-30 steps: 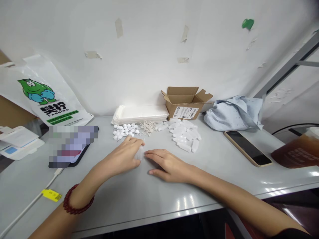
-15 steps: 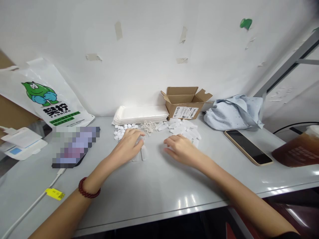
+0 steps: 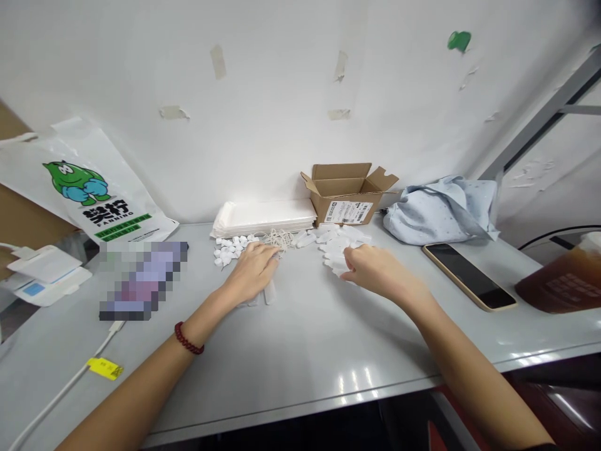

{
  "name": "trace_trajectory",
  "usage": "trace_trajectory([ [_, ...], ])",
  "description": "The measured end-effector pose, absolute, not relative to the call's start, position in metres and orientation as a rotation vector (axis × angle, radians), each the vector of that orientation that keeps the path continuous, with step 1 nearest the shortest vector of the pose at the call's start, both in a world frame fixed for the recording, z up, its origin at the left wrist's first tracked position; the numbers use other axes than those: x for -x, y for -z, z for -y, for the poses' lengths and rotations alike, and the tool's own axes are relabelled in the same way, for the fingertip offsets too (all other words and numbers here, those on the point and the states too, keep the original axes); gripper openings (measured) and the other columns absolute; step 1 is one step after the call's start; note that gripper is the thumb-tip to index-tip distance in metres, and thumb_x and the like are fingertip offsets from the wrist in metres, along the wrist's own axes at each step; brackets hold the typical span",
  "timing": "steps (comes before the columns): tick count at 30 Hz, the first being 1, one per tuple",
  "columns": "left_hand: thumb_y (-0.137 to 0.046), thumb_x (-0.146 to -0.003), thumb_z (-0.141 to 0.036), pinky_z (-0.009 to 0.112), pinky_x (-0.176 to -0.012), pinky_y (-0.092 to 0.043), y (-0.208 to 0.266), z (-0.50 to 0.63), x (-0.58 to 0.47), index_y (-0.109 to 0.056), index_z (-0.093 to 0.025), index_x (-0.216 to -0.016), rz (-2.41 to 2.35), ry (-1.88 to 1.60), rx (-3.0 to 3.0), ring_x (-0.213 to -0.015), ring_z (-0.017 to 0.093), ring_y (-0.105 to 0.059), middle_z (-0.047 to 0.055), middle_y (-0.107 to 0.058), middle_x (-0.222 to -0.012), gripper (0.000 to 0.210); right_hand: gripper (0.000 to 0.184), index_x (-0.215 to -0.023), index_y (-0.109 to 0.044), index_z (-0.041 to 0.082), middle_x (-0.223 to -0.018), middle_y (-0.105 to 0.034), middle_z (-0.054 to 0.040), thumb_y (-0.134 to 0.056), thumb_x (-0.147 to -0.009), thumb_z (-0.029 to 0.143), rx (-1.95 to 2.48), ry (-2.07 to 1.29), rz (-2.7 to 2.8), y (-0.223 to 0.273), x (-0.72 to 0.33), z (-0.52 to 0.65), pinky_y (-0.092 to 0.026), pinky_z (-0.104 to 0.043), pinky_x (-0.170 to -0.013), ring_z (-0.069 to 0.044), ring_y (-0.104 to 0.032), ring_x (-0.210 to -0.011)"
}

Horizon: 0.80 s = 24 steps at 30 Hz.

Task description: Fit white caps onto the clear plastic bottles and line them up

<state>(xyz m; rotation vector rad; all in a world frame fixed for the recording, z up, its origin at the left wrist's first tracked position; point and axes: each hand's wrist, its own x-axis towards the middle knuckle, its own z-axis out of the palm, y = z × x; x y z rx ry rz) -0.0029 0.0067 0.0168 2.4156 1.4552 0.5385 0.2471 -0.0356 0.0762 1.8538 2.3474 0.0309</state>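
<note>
My left hand (image 3: 256, 269) hovers low over the table with its fingers stretched forward and slightly bent. Its fingertips are beside a tangle of thin off-white strings (image 3: 280, 240); nothing shows in its grasp. Just below it lie a couple of small translucent plastic tubes (image 3: 269, 293), partly covered by the hand. Small white caps (image 3: 228, 252) are heaped to its left. At the pile of translucent plastic tubes (image 3: 334, 241), my right hand (image 3: 375, 269) has its fingers curled and its thumb toward the index finger, around a tube at the pile's near edge. Its grip is partly hidden.
Behind the small parts stand a stack of white flat packs (image 3: 267, 216) and an open cardboard box (image 3: 345, 203). To the right are a light blue cloth bag (image 3: 441, 213), a phone (image 3: 469, 275) and a drink cup (image 3: 561, 282). A blurred phone (image 3: 145, 279) and cable lie left.
My right hand has moved right and onto the tube pile, its fingers curling in. My left hand has shifted slightly right, toward the strings, covering more of the tubes below it.
</note>
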Motion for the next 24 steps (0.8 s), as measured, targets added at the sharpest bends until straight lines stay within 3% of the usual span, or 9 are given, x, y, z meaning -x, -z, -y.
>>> trace_trajectory([
  [7, -0.034, -0.089, -0.033, 0.046, -0.100, -0.034, -0.020, -0.006, 0.002, -0.062, -0.016, -0.114, -1.472, -0.601, -2.405, -0.117, 0.028, -0.041, 0.008, -0.061, -0.118, 0.040, 0.003, -0.077, -0.058, 0.015, -0.074, -0.063, -0.0070, -0.059, -0.077, 0.017, -1.738, 0.032, -2.345, -0.073, -0.247, 0.036, -0.026, -0.026, -0.049, -0.018, -0.058, -0.066],
  [15, -0.032, -0.091, -0.046, 0.042, -0.100, -0.033, -0.035, -0.004, 0.012, -0.068, -0.020, -0.095, -1.468, -0.848, -2.170, -0.112, 0.026, -0.048, 0.006, -0.066, -0.109, 0.045, 0.011, -0.067, -0.051, 0.018, -0.071, -0.057, -0.0038, -0.061, -0.071, 0.015, -1.691, 0.240, -2.384, -0.078, -0.242, 0.042, -0.025, -0.024, -0.047, -0.014, -0.050, -0.058],
  [20, -0.035, -0.091, -0.049, 0.041, -0.103, -0.030, -0.045, -0.002, 0.020, -0.067, -0.021, -0.106, -1.369, -0.987, -1.924, -0.121, 0.026, -0.044, 0.006, -0.062, -0.120, 0.045, 0.011, -0.068, -0.049, 0.019, -0.068, -0.056, -0.0017, -0.059, -0.071, 0.016, -1.688, 0.317, -2.440, -0.077, -0.240, 0.043, -0.024, -0.024, -0.048, -0.012, -0.046, -0.056],
  [24, -0.034, -0.090, -0.050, 0.040, -0.099, -0.036, -0.048, -0.003, 0.021, -0.063, -0.019, -0.115, -1.222, -1.040, -1.781, -0.124, 0.028, -0.042, 0.007, -0.058, -0.128, 0.050, 0.006, -0.073, -0.051, 0.019, -0.070, -0.057, -0.0018, -0.057, -0.074, 0.018, -1.704, 0.320, -2.498, -0.073, -0.237, 0.041, -0.025, -0.024, -0.049, -0.013, -0.047, -0.058],
])
